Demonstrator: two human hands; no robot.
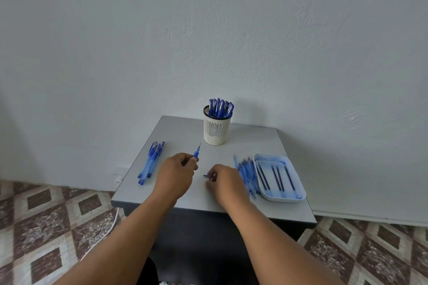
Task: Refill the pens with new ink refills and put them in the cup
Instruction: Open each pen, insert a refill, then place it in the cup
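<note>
Head view shows my left grip [176,171] holding an uncapped pen [196,152], my right grip [223,179] pinching a small blue piece [206,176], the cup [216,127] beyond already well filled, more pens [150,163] waiting to my left.

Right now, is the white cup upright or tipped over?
Upright. The cup stands on its base on the table, and the pens in it point up.

The table [243,143] top looks matt, smooth grey laminate. At twelve o'clock on it the cup [216,128] is cream perforated plastic, holding translucent blue plastic pens [221,107]. At three o'clock, the tray [281,196] looks like glossy white plastic, ink-smeared.
</note>
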